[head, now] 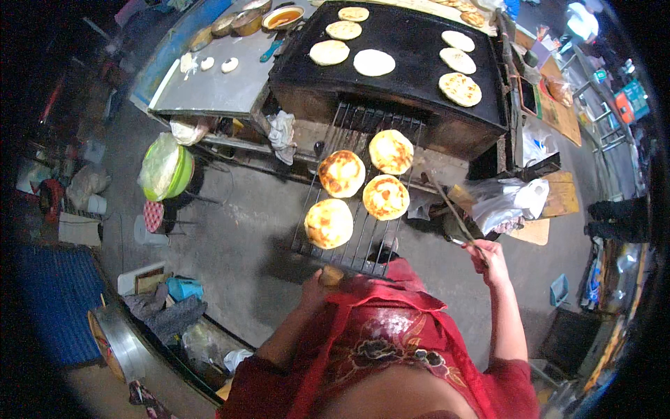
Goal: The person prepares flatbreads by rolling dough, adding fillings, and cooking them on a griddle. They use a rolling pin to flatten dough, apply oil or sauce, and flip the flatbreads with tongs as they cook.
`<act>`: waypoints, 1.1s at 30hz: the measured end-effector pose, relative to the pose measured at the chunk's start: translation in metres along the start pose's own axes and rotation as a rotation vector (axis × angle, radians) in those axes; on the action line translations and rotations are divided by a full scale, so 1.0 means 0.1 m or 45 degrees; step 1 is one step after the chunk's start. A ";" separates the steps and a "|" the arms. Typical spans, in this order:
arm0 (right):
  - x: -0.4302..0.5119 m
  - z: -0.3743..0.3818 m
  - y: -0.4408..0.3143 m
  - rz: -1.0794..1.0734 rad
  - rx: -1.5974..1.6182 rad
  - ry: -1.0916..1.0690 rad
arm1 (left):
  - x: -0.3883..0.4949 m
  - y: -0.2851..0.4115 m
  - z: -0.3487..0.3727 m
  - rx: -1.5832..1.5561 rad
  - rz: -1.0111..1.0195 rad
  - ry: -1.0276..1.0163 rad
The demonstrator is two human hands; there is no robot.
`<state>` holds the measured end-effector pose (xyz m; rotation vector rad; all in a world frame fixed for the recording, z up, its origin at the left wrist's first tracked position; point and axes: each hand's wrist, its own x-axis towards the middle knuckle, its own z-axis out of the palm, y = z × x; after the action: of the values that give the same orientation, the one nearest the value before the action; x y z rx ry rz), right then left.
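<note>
My left hand (pixel 314 289) is at the near edge of a metal grill rack (pixel 352 246), closed around its rounded handle (pixel 331 276). The rack sticks out of the opening under a black griddle and bears several browned flatbreads (pixel 328 223). In my right hand (pixel 488 261) is a long thin rod (pixel 451 207), slanting up and left, its far end right of the rack. A small light-coloured object shows by those fingers; I cannot tell what it is. Paler flatbreads (pixel 374 62) and a browner one (pixel 460 89) lie on the black griddle (pixel 403 89).
Left of the griddle, a metal worktable (pixel 230 94) holds dough pieces (pixel 229 65), bowls and a blue-handled tool (pixel 271 51). A green basin (pixel 181 173) stands below it. Plastic bags (pixel 515 201) lie at the right. A large round metal drum (pixel 125 335) is at lower left.
</note>
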<state>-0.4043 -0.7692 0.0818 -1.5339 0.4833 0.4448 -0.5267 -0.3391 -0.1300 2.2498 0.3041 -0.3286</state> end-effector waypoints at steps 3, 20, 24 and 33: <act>-0.21 -0.07 -0.06 0.019 -0.058 0.077 | 0.04 0.30 -0.07 -0.098 -0.032 0.202; -0.11 0.83 -0.09 0.277 0.226 -0.390 | 0.49 1.05 -0.22 -0.681 -0.099 -0.138; 0.22 1.12 0.00 0.071 0.210 -0.300 | 0.49 1.09 -0.26 -0.692 -0.079 -0.169; 0.39 0.87 -0.10 0.030 -0.101 -0.410 | 0.50 1.06 -0.28 -0.889 0.047 -0.146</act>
<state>-0.3650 -0.6829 0.0668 -1.4980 0.2351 0.7220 -0.4415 -0.3790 -0.0547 1.5431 0.2648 -0.2762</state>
